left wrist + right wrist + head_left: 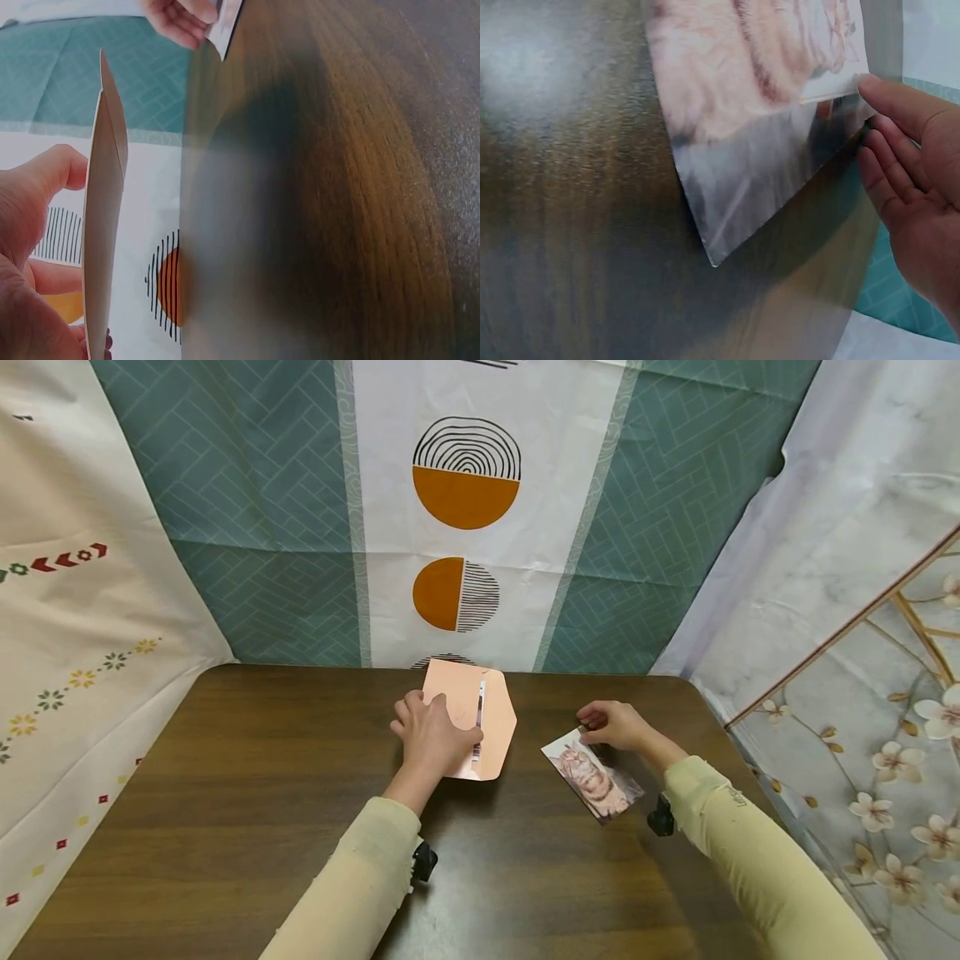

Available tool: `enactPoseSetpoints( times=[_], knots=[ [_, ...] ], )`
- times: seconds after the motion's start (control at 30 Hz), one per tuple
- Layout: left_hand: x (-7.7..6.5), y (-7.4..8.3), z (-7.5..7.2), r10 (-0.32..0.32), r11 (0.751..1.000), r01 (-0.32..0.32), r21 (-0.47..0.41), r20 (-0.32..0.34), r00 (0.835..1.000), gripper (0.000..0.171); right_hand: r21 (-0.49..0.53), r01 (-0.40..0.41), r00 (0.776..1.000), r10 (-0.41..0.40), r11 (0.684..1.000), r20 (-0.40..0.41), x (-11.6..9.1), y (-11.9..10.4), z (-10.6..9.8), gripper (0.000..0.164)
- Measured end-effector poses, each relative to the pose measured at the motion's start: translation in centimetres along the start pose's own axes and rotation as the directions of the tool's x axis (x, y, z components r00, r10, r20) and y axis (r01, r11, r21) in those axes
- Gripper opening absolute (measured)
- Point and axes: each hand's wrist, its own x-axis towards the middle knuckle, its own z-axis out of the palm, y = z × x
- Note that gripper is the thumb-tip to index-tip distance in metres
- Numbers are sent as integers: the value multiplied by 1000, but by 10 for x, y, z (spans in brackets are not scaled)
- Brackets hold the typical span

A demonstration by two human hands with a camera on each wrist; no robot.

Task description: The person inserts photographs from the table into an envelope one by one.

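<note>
My left hand (431,739) grips a peach paper envelope (454,681) above the far middle of the table, its pointed flap unfolded to the right. A narrow strip of a printed card (481,700) shows at the envelope's mouth. The left wrist view has the envelope (103,217) nearly edge-on. To the right, my right hand (617,725) pinches the edge of a cat picture (588,774) between thumb and fingers. Part of a clear plastic sleeve (742,191) extends past the picture in the right wrist view. How far the card reaches inside the envelope is hidden.
A dark brown wooden table (247,827) lies under both hands. Behind it hangs a green and white patterned cloth (270,527). Printed cloths stand along the left side (75,610) and the right side (840,693).
</note>
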Motion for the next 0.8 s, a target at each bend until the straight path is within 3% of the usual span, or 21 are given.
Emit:
enactPoseSetpoints(
  times=[0.27,0.53,0.67,0.8],
  knots=[
    [-1,-1,1,0,1000,0,-12,-2,1000,66,-27,-14,999,13,1000,-37,-5,0,6,26],
    [-4,0,1,2,1000,-2,-5,-1,1000,64,13,-55,997,56,998,-55,-9,1,10,14],
    [-5,0,1,5,1000,-5,-1,-3,1000,61,91,-85,993,92,992,-75,-11,-2,9,10],
    [-5,0,2,5,1000,-5,-8,-3,1000,62,249,-102,989,126,963,-83,-12,-8,2,13]
  ],
)
